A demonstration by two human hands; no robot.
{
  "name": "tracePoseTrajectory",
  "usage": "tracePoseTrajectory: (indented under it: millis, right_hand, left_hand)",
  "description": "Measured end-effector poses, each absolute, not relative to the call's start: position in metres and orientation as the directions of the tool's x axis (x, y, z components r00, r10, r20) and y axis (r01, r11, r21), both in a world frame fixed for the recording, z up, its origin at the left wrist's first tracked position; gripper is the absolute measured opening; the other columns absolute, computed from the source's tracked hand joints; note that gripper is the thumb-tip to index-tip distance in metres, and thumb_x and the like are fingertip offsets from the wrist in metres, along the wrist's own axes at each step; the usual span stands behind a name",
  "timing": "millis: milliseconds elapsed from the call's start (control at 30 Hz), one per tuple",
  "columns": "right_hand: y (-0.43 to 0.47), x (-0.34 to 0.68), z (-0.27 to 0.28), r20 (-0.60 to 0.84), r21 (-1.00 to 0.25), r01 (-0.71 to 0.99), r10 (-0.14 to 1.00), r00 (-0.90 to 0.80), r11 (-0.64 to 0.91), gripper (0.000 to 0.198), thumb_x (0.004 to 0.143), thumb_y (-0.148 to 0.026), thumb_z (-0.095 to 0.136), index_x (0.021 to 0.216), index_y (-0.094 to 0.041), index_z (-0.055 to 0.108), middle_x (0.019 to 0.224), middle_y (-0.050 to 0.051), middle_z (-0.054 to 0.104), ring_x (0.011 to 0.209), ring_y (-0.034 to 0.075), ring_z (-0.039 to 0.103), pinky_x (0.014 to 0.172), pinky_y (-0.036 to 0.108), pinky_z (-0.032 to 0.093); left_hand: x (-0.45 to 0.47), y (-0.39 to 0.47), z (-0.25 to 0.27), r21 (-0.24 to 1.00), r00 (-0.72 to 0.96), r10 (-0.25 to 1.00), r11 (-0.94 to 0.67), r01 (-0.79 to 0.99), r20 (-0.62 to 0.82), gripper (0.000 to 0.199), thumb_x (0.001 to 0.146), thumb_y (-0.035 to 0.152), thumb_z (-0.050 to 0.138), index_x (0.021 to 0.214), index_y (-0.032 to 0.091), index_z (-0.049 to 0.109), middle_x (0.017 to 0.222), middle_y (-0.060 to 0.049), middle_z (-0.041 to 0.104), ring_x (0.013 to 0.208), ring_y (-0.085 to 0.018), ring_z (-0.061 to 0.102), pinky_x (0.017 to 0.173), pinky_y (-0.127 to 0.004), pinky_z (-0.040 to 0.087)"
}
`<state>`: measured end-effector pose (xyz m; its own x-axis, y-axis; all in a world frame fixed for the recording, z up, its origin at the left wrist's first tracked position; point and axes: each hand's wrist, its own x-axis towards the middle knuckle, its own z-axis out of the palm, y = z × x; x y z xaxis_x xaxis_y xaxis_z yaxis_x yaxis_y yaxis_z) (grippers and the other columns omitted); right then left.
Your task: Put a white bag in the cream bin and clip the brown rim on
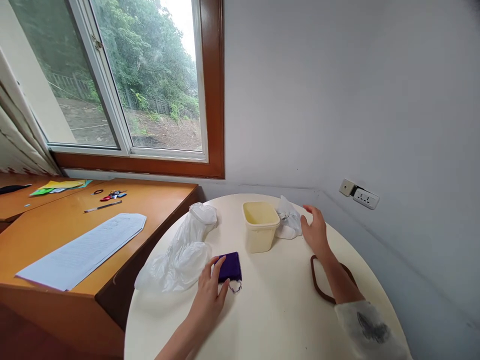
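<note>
Right at left edge of purple cloth [230, 267] w/ wide L hand [210, 291], w/ wide R hand [316, 234] farther off, nr knotted white bag [289, 224].

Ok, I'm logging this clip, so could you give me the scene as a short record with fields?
Left hand: at the left edge of the purple cloth; grip unclear
Right hand: open, beside the small white bag
Table centre: pale yellow bin, upright
Table left: large white plastic bag, crumpled
Table right: brown loop, partly hidden by the right forearm
Surface: round, pale table
</note>
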<state>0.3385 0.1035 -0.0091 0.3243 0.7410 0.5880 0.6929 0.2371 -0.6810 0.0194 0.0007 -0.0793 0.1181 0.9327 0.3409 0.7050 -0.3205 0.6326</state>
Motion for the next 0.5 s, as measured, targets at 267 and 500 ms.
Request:
tracePoseTrajectory:
  millis: [267,500]
  right_hand:
    - [0.015,0.219,-0.058,0.606,-0.403,0.559,0.669,-0.43,0.725,0.034,0.076,-0.003,0.038,0.099,-0.021,0.056,0.098,0.006,0.059,0.096,0.019,0.052,0.086,0.037,0.04]
    - [0.011,0.193,-0.073,0.357,-0.377,0.596,0.705,-0.613,0.709,0.048,0.08,-0.019,0.052,0.126,-0.023,0.04,0.12,0.006,0.054,0.11,0.022,0.047,0.096,0.04,0.033]
  left_hand:
    - [0.019,-0.002,-0.081,0.567,0.285,0.916,-0.4,0.72,0.283,0.03,0.078,0.022,0.046,0.103,0.021,0.062,0.113,-0.012,0.061,0.109,-0.03,0.054,0.101,-0.054,0.032]
    - [0.025,-0.009,-0.049,0.676,0.384,0.902,-0.408,0.614,0.195,0.024,0.081,0.021,0.042,0.09,0.02,0.064,0.095,-0.01,0.064,0.088,-0.024,0.061,0.078,-0.035,0.049]
